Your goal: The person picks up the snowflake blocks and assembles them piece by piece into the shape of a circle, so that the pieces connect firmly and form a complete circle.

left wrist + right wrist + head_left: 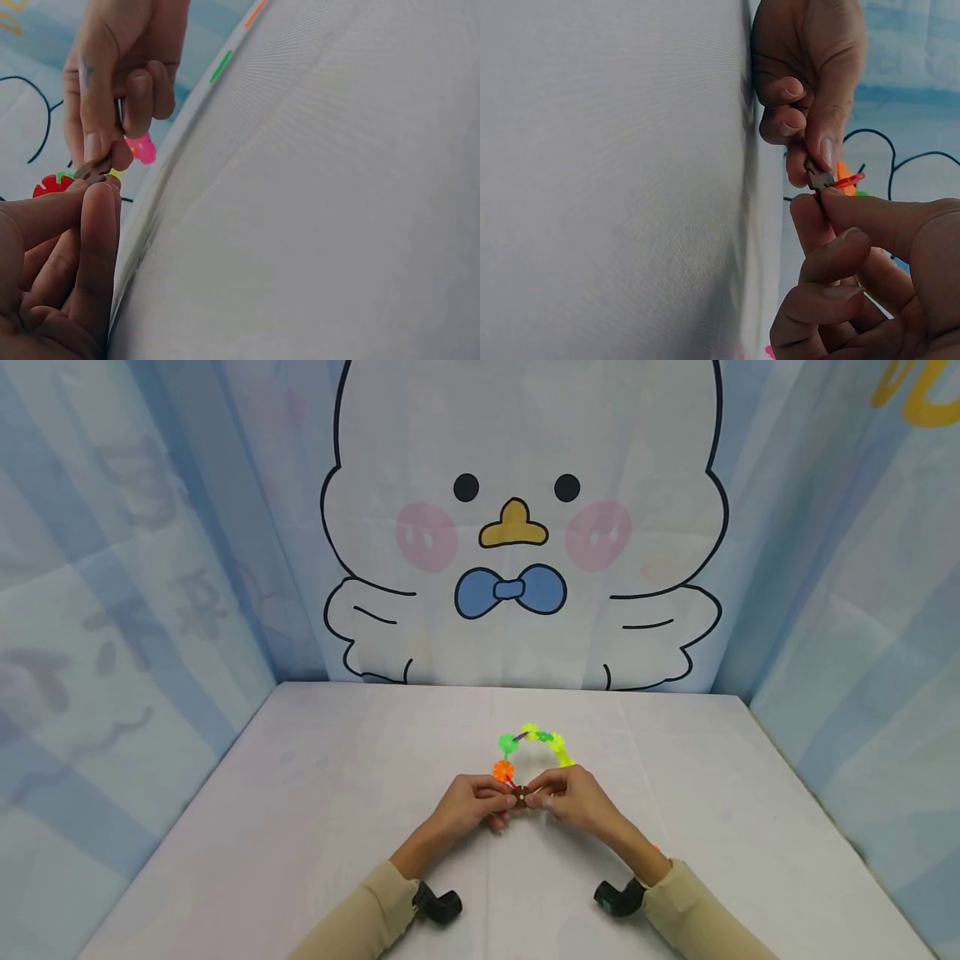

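A curved chain of notched plastic discs stands in front of both hands, with an orange disc (503,771), a green disc (508,743) and a yellow disc (530,731) showing. At its near end is a brown notched disc (522,795), next to a red disc (52,185). My left hand (472,803) pinches the brown disc between thumb and index finger. From the other side, my right hand (576,795) pinches it too, thumb and fingertip close against the left ones. Fingers cover part of the brown disc and the chain's right end.
Beyond my right forearm, a bit of an orange piece (656,848) shows on the white table (360,752). The left wrist view has a green piece (221,66) lying near it. A curtain with a cartoon bird (517,635) hangs behind the table.
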`<state>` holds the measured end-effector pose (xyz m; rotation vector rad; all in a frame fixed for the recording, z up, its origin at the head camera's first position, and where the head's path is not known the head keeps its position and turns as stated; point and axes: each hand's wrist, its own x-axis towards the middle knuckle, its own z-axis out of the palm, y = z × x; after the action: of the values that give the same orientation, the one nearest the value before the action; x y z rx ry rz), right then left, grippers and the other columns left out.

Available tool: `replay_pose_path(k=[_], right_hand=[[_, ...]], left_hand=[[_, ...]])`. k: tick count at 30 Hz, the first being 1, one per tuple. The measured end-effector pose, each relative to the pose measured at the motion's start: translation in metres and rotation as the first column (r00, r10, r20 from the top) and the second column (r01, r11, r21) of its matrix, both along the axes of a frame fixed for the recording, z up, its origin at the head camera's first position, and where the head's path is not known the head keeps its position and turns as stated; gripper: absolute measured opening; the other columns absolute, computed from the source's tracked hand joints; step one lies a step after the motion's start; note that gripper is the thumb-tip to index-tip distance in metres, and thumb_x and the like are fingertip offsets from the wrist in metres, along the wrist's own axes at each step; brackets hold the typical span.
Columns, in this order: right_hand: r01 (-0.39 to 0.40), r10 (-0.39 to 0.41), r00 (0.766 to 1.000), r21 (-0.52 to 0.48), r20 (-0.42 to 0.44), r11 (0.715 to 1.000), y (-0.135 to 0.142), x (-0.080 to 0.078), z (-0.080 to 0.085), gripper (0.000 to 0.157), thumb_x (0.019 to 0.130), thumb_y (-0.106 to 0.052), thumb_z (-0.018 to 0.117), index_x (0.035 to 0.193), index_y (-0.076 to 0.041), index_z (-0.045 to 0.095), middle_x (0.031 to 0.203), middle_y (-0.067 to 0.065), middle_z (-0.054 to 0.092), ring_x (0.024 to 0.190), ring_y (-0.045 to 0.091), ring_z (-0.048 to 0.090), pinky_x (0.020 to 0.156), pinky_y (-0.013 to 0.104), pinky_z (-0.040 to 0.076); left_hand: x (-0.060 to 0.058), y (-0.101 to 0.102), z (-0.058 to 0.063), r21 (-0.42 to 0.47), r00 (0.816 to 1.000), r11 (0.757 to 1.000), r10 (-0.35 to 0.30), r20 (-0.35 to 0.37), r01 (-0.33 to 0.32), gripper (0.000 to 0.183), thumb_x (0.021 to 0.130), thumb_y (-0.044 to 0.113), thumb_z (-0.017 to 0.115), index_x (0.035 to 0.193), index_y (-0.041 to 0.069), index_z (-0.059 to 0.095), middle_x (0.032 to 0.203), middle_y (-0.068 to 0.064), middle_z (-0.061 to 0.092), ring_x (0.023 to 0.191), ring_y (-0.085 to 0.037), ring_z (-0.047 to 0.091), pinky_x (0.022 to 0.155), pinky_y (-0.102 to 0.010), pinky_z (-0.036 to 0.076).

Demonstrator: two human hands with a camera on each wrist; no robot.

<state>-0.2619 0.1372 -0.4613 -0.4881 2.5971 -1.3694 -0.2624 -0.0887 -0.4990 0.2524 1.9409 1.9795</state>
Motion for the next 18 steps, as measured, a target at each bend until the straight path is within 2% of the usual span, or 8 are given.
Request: replay_pose_path(k=[6, 12, 18], right_hand=[[-0.040, 0.041, 0.999, 0.057, -0.011, 0.998, 0.014, -0.001, 0.007, 0.014, 0.094, -0.016, 0.078, 0.104, -0.007, 0.081, 0.087, 0.008, 0.080, 0.064, 0.011, 0.060, 0.057, 0.022, 0.051], [-0.036, 0.031, 0.999, 0.140, 0.036, 0.989, 0.047, -0.002, 0.013, 0.015, 0.095, -0.017, 0.079, 0.105, -0.006, 0.079, 0.086, 0.006, 0.078, 0.067, 0.014, 0.060, 0.058, 0.023, 0.051], [-0.029, 0.016, 0.999, 0.312, 0.047, 0.950, 0.083, 0.001, 0.022, 0.013, 0.094, -0.018, 0.079, 0.105, -0.010, 0.079, 0.086, -0.002, 0.072, 0.077, 0.016, 0.057, 0.062, 0.023, 0.048]], left_hand=[[0.000, 0.000, 0.002, 0.013, 1.000, 1.000, -0.002, 0.003, 0.002, 0.023, 0.096, 0.004, 0.076, 0.112, -0.011, 0.071, 0.086, -0.013, 0.080, 0.065, -0.007, 0.069, 0.064, -0.023, 0.062], [-0.002, -0.001, 0.000, 0.012, 1.000, 1.000, 0.010, 0.000, -0.010, 0.023, 0.097, 0.004, 0.075, 0.114, -0.011, 0.071, 0.082, -0.007, 0.078, 0.064, -0.007, 0.069, 0.066, -0.024, 0.063], [-0.003, -0.003, -0.003, 0.015, 1.000, 1.000, 0.025, -0.013, -0.025, 0.023, 0.098, 0.004, 0.074, 0.114, -0.012, 0.071, 0.083, -0.009, 0.079, 0.063, -0.007, 0.069, 0.066, -0.024, 0.063]])
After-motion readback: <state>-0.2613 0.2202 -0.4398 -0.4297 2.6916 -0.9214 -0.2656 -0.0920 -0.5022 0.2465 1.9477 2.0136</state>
